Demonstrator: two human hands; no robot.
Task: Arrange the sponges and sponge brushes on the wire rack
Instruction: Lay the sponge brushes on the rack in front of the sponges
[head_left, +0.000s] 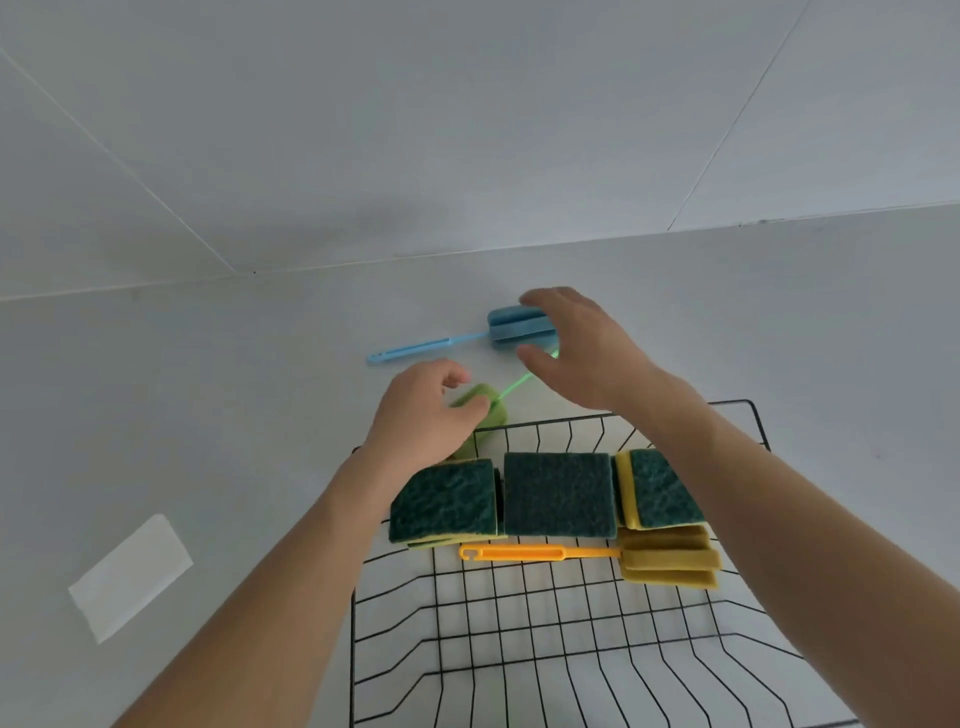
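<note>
Pale grey-white flat countertop (208, 415) met a wall at the far edge. Carried a black wire dish rack (519, 623) under and between both forearms, a blue plastic-handled sponge brush (467, 338) just beyond the fingers of the right hand (582, 353), a green sponge brush with thin green handle (493, 410) partly under the left hand (421, 410), and a white rectangular paper-like patch (130, 577) well left of the left forearm.

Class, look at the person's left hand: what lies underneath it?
Under the left hand lies the green sponge brush, its head partly covered; the thin green handle pokes out rightward. Anything else beneath is hidden.
</note>
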